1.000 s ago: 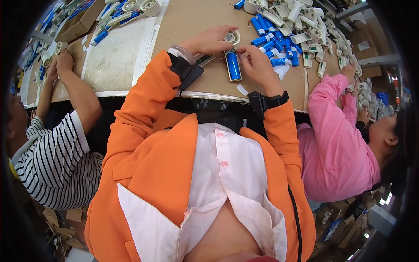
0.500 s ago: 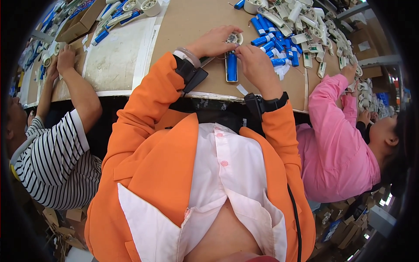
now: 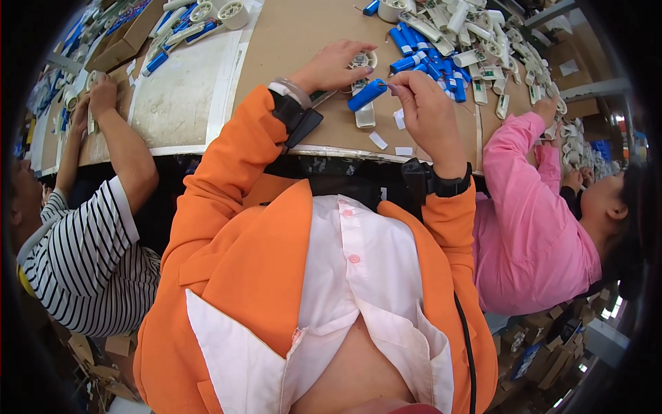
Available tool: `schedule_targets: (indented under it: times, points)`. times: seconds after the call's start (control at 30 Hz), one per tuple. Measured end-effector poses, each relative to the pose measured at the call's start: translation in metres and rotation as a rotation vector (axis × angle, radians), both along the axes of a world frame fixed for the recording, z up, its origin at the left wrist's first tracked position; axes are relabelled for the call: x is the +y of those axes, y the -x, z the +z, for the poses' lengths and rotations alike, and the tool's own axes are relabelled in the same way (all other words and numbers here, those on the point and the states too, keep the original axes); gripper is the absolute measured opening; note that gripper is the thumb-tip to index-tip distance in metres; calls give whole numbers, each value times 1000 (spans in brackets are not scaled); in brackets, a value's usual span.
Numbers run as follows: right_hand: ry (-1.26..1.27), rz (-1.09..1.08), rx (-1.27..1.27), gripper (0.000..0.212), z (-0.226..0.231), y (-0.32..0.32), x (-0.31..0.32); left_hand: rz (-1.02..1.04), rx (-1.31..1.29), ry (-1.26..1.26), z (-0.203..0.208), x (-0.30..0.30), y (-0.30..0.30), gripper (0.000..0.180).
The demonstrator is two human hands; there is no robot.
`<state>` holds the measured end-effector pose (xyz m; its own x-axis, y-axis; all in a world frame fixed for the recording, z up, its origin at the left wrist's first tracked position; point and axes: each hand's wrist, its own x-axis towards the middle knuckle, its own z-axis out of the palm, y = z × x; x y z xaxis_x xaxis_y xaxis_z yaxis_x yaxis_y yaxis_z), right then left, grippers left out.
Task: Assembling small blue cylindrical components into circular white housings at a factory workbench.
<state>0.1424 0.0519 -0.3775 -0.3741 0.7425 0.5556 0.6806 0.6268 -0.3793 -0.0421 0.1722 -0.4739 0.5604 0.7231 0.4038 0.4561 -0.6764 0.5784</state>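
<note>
A white plastic housing (image 3: 365, 116) with a round head and an open trough lies in front of me on the brown board. My left hand (image 3: 335, 65) grips its round head, fingers on the far side and thumb on the near side. My right hand (image 3: 426, 103) pinches the end of a blue cylindrical battery (image 3: 367, 95), apparently by its short wires. The battery is tilted above the trough, its left end lower. Whether its wires still join it to the housing is too small to make out.
Blue batteries (image 3: 405, 63) and a heap of white housings (image 3: 476, 55) lie to the far right. A cardboard box (image 3: 124, 43) stands far left. Paper scraps (image 3: 378, 141) lie near the table edge. Co-workers in a striped shirt (image 3: 89, 255) and a pink shirt (image 3: 531, 234) sit either side.
The battery has come up out of the housing's trough and tilted, drawn by my right hand, which moved right. My left hand remains on the round head.
</note>
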Motion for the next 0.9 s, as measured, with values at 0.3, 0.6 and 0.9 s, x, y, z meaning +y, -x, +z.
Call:
schedule_targets:
  times: [0.3,0.6,0.9]
  points:
    - [24,-62,96,7,2,-11,7,-281,-252,279,77,-50,1,46]
    - [117,161,113,48,6,-14,2,-407,-470,707,52,-44,0,38]
    - [48,82,-47,68,-11,-6,-2,-228,-305,783,50,-43,2,34]
